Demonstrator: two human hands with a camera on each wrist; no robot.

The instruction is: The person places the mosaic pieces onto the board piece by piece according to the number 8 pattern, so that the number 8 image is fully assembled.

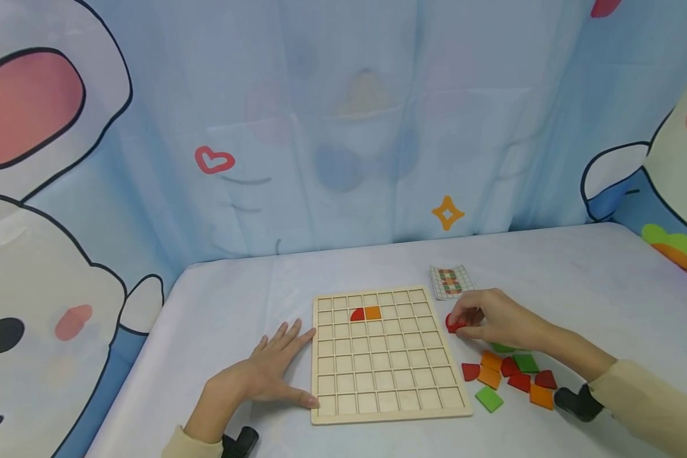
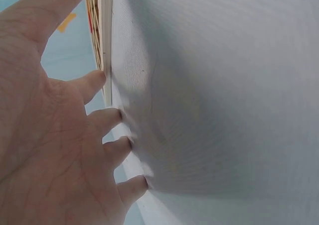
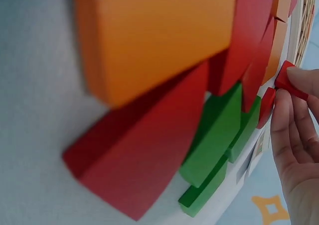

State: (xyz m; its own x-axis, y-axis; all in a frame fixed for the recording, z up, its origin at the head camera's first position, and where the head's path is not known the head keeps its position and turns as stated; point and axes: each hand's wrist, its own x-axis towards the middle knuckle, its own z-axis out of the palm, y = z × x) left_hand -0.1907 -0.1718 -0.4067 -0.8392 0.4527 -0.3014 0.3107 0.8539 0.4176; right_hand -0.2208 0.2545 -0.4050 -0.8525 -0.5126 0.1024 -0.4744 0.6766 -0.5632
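Note:
A wooden grid board (image 1: 387,381) lies on the table, with a red quarter-round tile (image 1: 357,315) and an orange square tile (image 1: 373,313) side by side in two upper cells. My left hand (image 1: 271,374) rests at its left edge, fingers spread, thumb and index finger touching the frame. To the board's right, my right hand (image 1: 504,320) pinches a red tile (image 3: 285,78) between thumb and fingers. Another red tile (image 3: 267,108) stands close by the fingertips in the right wrist view. The fingers partly cover the held tile in the head view.
Loose red, orange and green tiles lie in a pile right of the board, among them a green square (image 1: 489,399) and an orange square (image 1: 541,397). A pattern card (image 1: 451,282) lies beyond the board's top right corner. A printed curtain (image 1: 343,140) hangs behind the table.

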